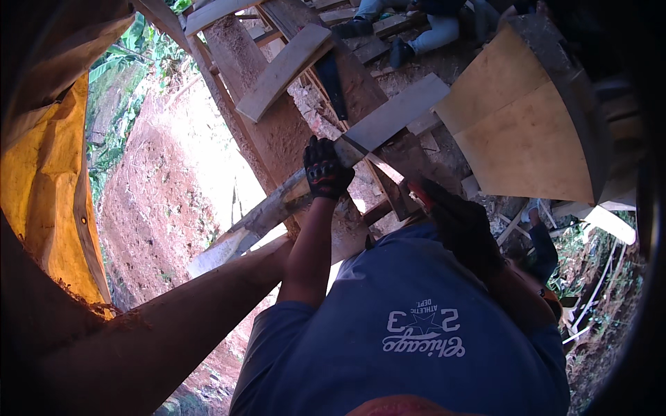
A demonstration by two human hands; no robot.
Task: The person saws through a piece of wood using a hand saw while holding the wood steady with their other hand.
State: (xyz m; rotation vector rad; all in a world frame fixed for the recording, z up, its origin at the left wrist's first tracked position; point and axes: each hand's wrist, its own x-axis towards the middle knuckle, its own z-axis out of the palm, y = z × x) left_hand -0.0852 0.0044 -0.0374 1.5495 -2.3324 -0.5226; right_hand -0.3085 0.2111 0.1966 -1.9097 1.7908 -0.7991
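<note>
A long wooden board [401, 111] slants across the middle, from upper right to lower left. My left hand [327, 170], in a black glove, grips this board near its middle, with the fingertips over its far edge. My right hand [463, 229], also in a black glove, is closed around the red handle [419, 193] of what looks like a handsaw. Its shiny narrow blade [386, 168] reaches up and left to the board, crossing it just right of my left hand. Where the blade meets the wood is dark, so the depth of any cut cannot be made out.
Wide planks [267, 149] dusted with sawdust lie beyond, with a short board [284, 71] across them. A large plywood box [520, 118] stands at right. A thick beam [201, 315] runs lower left, near an orange tarp [45, 201]. Another person's legs [437, 33] show at the top.
</note>
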